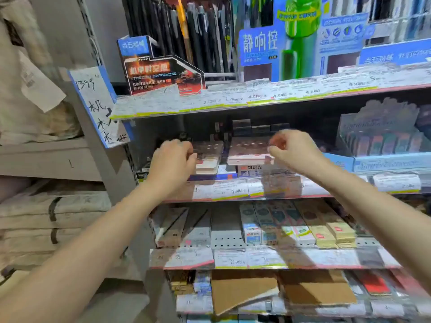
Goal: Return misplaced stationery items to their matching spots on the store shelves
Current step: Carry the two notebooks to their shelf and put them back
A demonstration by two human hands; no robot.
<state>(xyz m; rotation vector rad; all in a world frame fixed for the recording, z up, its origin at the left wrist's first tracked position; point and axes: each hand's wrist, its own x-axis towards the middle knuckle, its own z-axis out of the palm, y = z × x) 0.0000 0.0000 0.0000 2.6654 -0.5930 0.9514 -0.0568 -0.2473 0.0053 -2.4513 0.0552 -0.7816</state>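
Note:
Both my hands reach into the second shelf [233, 197] from the top. My left hand [173, 157] has its fingers curled on the left edge of a flat pinkish packet [207, 157] lying on a small stack. My right hand [291, 149] pinches the right end of a second flat pink packet [247, 151], which rests on a white and blue box [256, 170]. The frame is blurred, so the exact finger contact on the right packet is hard to make out.
Pens stand in racks on the top shelf [200, 31] beside a blue and green display card [300, 36]. A blue display tray [384, 148] fills the shelf's right. Flat boxes [298, 224] line the shelf below. A handwritten sign [98, 106] hangs on the left upright.

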